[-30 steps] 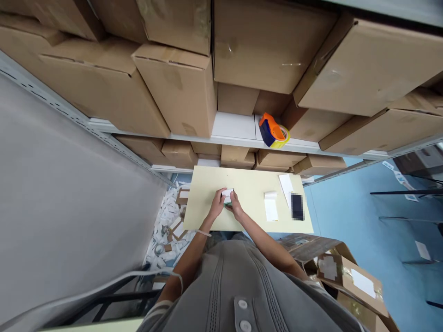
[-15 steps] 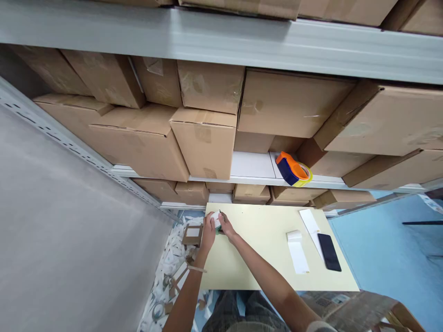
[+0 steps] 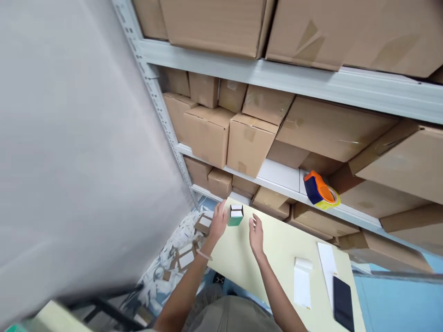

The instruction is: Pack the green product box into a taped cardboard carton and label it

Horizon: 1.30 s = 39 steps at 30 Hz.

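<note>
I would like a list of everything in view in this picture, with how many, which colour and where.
cardboard cartons: many, brown, on the shelves
metal shelving: one unit, pale grey, beyond the table
tape dispenser: one, orange and blue with yellow tape, on a shelf
table: one, pale yellow, below the shelving
small box: one, green and white, between the hands
paper pieces: two, white, on the table
phone: one, black, on the table
cardboard scraps: several, brown, on the floor
wristband: one, pale, on the left wrist
left hand: one, open, beside the box
right hand: one, open, beside the box
</note>
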Motion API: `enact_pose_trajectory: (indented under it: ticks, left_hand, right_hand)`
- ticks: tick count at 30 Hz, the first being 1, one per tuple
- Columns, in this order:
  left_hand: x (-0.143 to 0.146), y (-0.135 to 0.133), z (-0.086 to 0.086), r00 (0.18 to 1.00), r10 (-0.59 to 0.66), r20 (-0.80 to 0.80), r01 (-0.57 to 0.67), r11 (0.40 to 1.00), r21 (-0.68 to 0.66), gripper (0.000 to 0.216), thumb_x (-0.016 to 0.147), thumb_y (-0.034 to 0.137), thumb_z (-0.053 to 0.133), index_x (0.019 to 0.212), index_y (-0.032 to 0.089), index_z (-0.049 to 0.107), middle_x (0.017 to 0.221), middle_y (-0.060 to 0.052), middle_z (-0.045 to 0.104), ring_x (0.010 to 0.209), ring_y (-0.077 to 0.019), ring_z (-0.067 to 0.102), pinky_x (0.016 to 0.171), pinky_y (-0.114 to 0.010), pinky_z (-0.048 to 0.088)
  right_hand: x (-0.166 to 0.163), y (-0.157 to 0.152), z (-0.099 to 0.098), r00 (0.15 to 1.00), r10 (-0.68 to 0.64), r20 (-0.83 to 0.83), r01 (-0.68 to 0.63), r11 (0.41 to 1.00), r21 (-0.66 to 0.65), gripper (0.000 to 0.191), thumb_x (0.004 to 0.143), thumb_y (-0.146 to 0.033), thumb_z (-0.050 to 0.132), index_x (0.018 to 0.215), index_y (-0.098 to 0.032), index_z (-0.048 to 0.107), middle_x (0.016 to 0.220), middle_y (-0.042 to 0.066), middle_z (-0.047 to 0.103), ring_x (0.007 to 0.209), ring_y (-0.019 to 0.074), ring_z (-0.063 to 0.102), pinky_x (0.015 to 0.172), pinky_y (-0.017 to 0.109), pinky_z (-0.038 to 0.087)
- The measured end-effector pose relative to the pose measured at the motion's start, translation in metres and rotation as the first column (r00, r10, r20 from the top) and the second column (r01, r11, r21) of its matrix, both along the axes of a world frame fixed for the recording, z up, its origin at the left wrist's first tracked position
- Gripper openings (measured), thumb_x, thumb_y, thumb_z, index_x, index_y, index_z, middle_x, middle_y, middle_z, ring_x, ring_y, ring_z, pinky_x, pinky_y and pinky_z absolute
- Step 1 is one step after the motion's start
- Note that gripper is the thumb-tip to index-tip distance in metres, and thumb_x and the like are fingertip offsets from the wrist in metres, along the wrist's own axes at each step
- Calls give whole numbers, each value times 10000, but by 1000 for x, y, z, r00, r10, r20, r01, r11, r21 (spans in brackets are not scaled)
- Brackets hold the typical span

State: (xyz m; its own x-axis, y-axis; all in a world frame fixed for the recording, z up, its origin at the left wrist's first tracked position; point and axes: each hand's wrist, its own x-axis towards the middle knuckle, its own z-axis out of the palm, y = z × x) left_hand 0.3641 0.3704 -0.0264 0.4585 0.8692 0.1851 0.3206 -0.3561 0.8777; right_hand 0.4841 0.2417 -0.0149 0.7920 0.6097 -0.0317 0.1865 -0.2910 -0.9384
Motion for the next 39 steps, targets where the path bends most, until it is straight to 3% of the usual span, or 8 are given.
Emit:
enact_pose_trajectory:
  ticks: [3,6,11,17,24,27,34,39]
  left_hand:
    - [-49,-33,9,990,144,6,-144,989,-20,517,1006,429,304,1457,207,424,1471,-152,460,1418,-253,383,1201,-486,280]
    - [-108,-84,-2,929,368,-17,-369,927,-67,548,989,486,325,1436,194,450,1439,-158,496,1394,-269,422,1190,-516,287]
    - [-189,-210,-12,662,740,-119,-749,658,-80,582,985,520,309,1443,186,445,1444,-159,498,1387,-285,428,1184,-531,290]
    - [-221,-333,23,262,949,-175,-964,265,-5,583,1005,500,269,1493,203,386,1516,-152,431,1438,-274,360,1194,-512,274]
    - [-236,-399,41,-16,988,-156,-1000,-16,-1,595,1004,521,265,1495,204,379,1513,-154,438,1428,-281,379,1197,-534,257]
    - [-239,-403,45,-55,987,-152,-998,-59,-23,603,1001,528,269,1490,194,382,1511,-162,440,1428,-284,381,1194,-539,260]
    - [-249,-391,48,37,990,-136,-996,26,-81,602,1005,517,269,1519,209,326,1561,-144,380,1463,-264,328,1213,-518,217]
    - [-287,-401,41,-35,995,-91,-995,-43,-93,629,999,533,288,1522,183,305,1573,-161,349,1473,-274,309,1212,-501,222]
  right_hand:
    - [-11,-45,4,997,71,-42,-68,995,74,648,919,-641,402,1329,-158,541,1408,166,553,1278,273,537,1047,388,415]
    - [-18,-84,0,980,164,-110,-159,986,53,609,926,-626,415,1310,-174,552,1391,153,572,1273,275,546,1051,395,414]
    - [-20,-123,-10,891,429,-152,-430,903,29,623,942,-609,402,1385,-185,511,1439,148,536,1339,277,493,1112,417,367]
    - [-47,-121,-7,655,731,-193,-741,671,28,699,937,-613,394,1477,-171,437,1506,146,469,1415,278,406,1162,433,300]
    - [-101,-104,15,344,931,-119,-929,356,98,697,949,-600,362,1488,-163,430,1484,146,495,1402,266,421,1153,424,302]
    - [-111,-103,19,326,940,-95,-934,336,122,693,955,-595,351,1489,-160,428,1465,147,514,1388,265,436,1146,425,307]
    - [-100,-124,-9,380,907,-184,-919,392,36,719,952,-624,333,1498,-163,411,1398,147,580,1344,286,488,1110,444,367]
    - [-113,-139,-23,418,881,-222,-904,427,-11,734,948,-643,325,1486,-153,422,1358,160,608,1289,297,538,1054,455,435]
